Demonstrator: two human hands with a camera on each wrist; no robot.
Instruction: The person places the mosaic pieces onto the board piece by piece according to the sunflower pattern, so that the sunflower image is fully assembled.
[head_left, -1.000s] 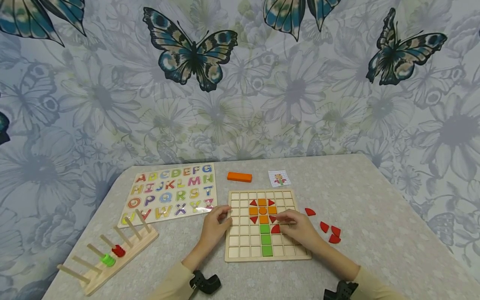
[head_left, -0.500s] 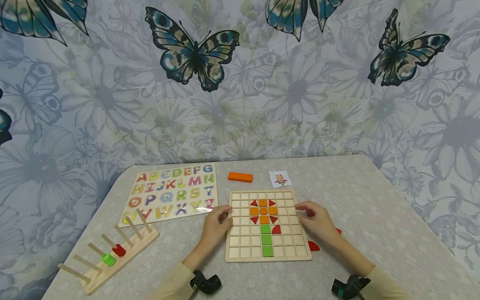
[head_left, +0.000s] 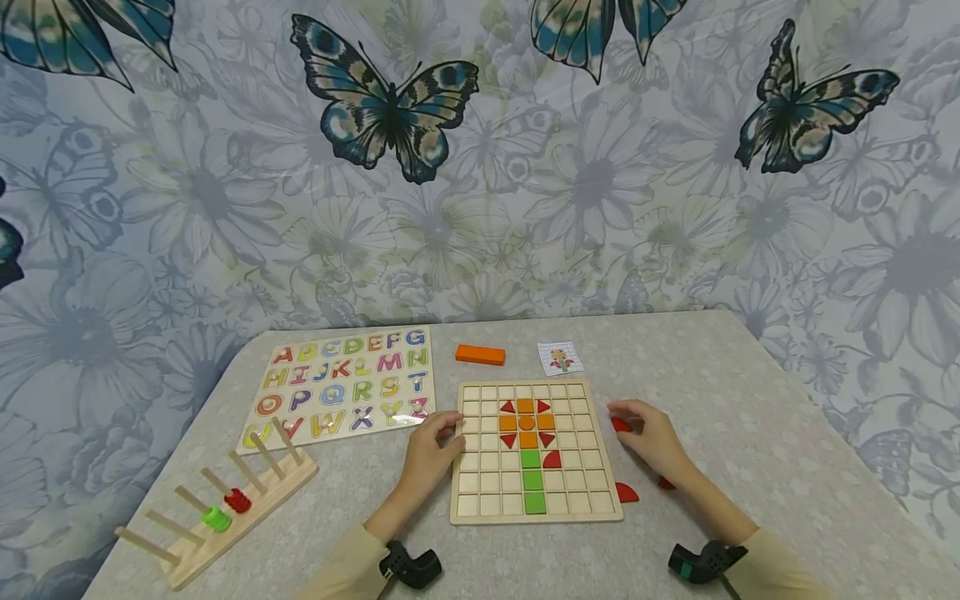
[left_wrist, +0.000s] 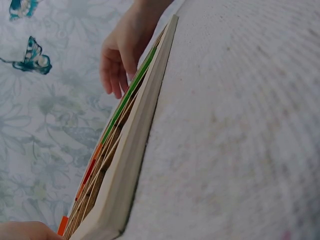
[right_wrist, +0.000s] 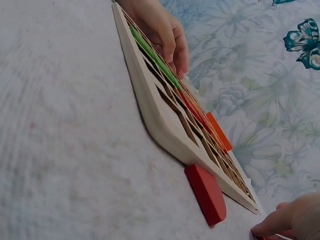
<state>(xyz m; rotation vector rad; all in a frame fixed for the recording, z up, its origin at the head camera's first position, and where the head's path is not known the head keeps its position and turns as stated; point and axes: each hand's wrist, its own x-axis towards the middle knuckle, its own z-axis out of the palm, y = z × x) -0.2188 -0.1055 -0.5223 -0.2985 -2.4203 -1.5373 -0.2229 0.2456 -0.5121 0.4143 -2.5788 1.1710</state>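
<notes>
A wooden grid board (head_left: pixel 480 504) lies in the middle of the table, with orange squares, an orange circle, red triangles, green squares (head_left: pixel 532 480) and one red quarter-circle (head_left: pixel 552 459) set in its cells. My left hand (head_left: pixel 431 447) rests its fingertips against the board's left edge. Off the right edge, my right hand (head_left: pixel 651 440) is over a loose red quarter-circle piece (head_left: pixel 621 424), which shows between forefinger and thumb. In the right wrist view that hand (right_wrist: pixel 295 218) has a fingertip at the red piece; its grip is partly cut off.
Another red piece (head_left: pixel 627 492) touches the board's lower right edge; one (head_left: pixel 666 482) is partly under my right wrist. Behind the board are an orange block (head_left: pixel 480 355) and a pattern card (head_left: pixel 560 358). Leftward lie an alphabet board (head_left: pixel 341 387) and a peg stand (head_left: pixel 247 517).
My right hand has left the board and moved right to the loose red pieces. The red piece at the board's lower right edge has come into view. My left hand stays put.
</notes>
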